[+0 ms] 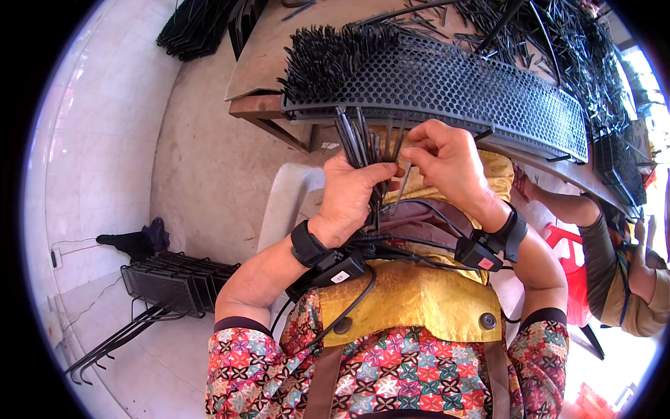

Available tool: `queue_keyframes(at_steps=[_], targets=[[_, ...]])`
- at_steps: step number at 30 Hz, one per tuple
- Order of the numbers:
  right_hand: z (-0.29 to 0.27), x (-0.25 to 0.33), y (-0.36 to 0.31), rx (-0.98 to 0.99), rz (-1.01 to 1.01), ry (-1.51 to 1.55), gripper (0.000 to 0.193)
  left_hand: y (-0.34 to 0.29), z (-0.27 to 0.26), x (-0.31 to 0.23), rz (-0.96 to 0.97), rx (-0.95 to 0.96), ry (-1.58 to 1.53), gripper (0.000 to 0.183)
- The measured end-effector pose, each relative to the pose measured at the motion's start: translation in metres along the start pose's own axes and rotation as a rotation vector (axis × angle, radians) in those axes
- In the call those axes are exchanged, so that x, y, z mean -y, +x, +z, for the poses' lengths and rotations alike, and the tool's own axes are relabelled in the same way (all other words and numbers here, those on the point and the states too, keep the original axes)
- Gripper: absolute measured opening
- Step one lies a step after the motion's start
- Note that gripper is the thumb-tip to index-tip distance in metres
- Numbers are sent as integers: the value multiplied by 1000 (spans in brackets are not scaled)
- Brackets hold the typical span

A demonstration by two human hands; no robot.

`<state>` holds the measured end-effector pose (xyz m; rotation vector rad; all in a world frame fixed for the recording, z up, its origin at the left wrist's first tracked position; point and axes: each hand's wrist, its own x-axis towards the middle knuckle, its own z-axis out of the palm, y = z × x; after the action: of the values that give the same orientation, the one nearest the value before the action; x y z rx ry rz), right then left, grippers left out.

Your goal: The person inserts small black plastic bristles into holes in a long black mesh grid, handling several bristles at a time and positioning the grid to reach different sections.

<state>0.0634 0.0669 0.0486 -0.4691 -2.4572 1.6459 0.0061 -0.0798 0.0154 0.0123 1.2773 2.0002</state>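
Observation:
In front of my lap, my left hand is closed around a bundle of thin black sticks, their upper ends fanning out above my thumb. Close beside it, my right hand has thumb and forefinger pinched together on a single thin dark stick. Just beyond both hands lies a long black rack full of round holes. Many similar black sticks stand packed upright in its left end, while most of the holes farther right show bare.
The rack rests along the near edge of a table strewn with loose black sticks. Black wire racks stand on the floor at left. A co-worker's arm and a red chair are at right. Cables cross my lap.

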Motion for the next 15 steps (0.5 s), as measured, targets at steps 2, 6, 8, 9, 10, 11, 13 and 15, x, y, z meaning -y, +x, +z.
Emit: queue_keyframes(at_steps=[2,6,8,9,10,11,13,15], targets=[[-8,-3,3,-4,-15,41,8,2,-3,-6,-32,-67,-9,18],[-32,18,32,-266,-84,46,9,1,-8,-4,-49,-14,-89,15],[-41,23,65,-439,-276,-97,11,-2,-8,-4,-72,0,-106,15],[-46,19,83,-502,-389,-98,12,-2,-5,-6,-78,19,-117,16],[-49,13,100,-557,-505,-95,13,-3,-2,-8,-82,32,-128,16],[-49,13,114,-591,-601,-123,10,-2,1,-10,-85,7,-162,19],[-46,7,134,-631,-772,-303,11,-3,2,-14,-115,-5,-162,20],[-39,5,144,-652,-896,-458,11,-3,-1,-16,-135,-6,-165,19]])
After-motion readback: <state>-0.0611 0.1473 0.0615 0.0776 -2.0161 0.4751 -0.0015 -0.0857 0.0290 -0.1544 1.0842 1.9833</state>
